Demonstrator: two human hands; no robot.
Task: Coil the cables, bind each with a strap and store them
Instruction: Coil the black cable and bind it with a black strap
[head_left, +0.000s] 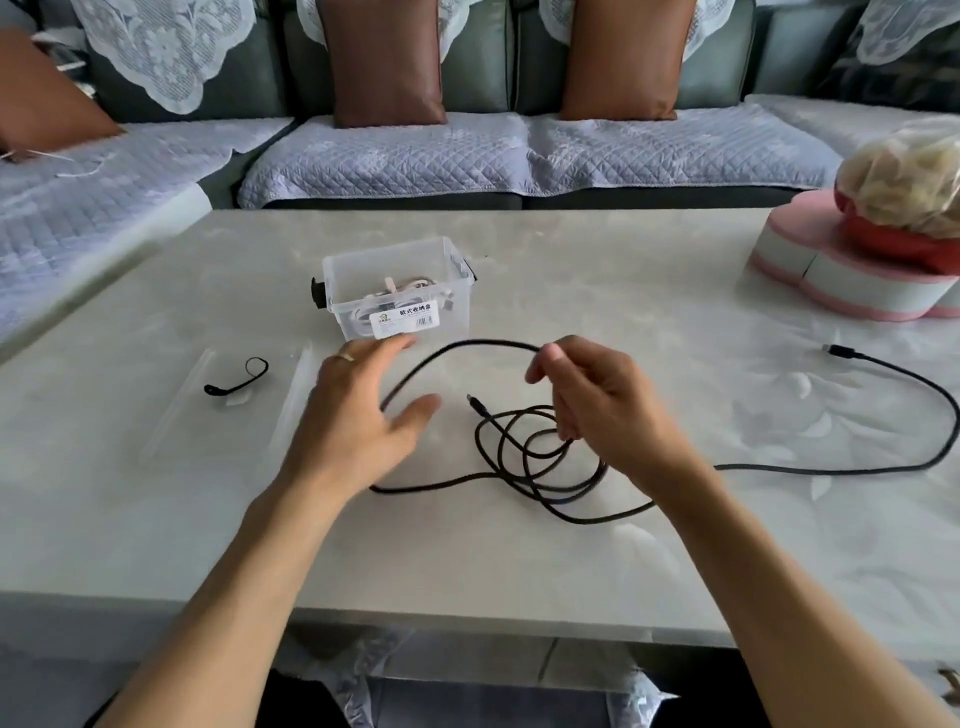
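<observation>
The black cable (524, 457) lies in a loose, half-made tangle of loops near the middle of the surface (649, 312), somewhat toward the near edge; one plug end pokes up out of the loops, and the other end trails away in a long sweep toward the right edge, where its connector rests flat. It looks thin, light and limp, with enough spring in its jacket to make the loops want to slide open, so it should be taken where several turns cross, not by a plug. The right hand (587, 400) pinches a raised arc of the cable between thumb and curled fingers, lifting that stretch clear of the surface. The left hand (363, 410) hovers open beside it, fingers spread and holding nothing, placed, I judge, to gather the next turn. Toward the far edge stands a clear storage box (397, 288) with pale cables already inside. Near the left edge a short black strap (241, 376) lies on a clear sheet, well apart from the coil. A pink tiered box (831, 275) sits at the far right corner
</observation>
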